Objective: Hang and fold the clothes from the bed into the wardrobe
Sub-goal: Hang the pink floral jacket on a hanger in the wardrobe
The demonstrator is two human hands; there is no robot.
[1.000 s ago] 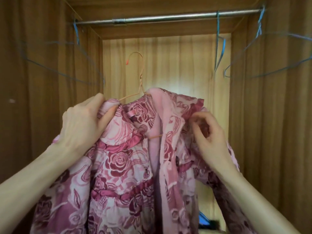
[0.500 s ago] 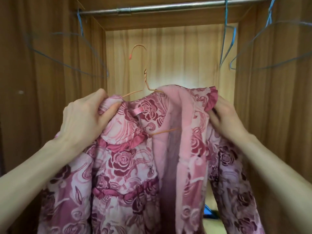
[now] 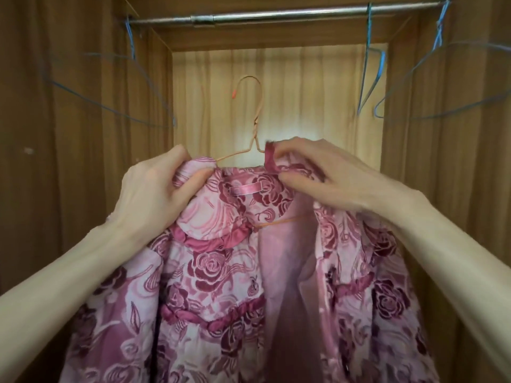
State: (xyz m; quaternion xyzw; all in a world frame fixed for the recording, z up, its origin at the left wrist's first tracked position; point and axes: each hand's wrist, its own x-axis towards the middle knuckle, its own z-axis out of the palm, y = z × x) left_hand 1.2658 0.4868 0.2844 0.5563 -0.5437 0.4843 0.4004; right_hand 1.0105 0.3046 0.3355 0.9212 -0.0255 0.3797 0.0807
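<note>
A pink jacket [image 3: 215, 272] with a dark rose pattern hangs in front of me on an orange wire hanger [image 3: 255, 117], whose hook is free in the air below the metal rail [image 3: 290, 14]. My left hand [image 3: 154, 197] grips the jacket's left shoulder and collar over the hanger arm. My right hand [image 3: 318, 175] pinches the right side of the collar near the hanger's neck. The jacket's front is open, showing plain pink lining. Its lower part is cut off by the frame.
I face an open wooden wardrobe [image 3: 69, 161]. Blue wire hangers hang from the rail: one at the left [image 3: 130, 37], two at the right [image 3: 369, 64] [image 3: 439, 34]. The rail's middle stretch carries nothing.
My right hand moved from the jacket's right shoulder up and inward to the collar, pulling it onto the hanger. The jacket now sits more squarely. My left hand kept its hold.
</note>
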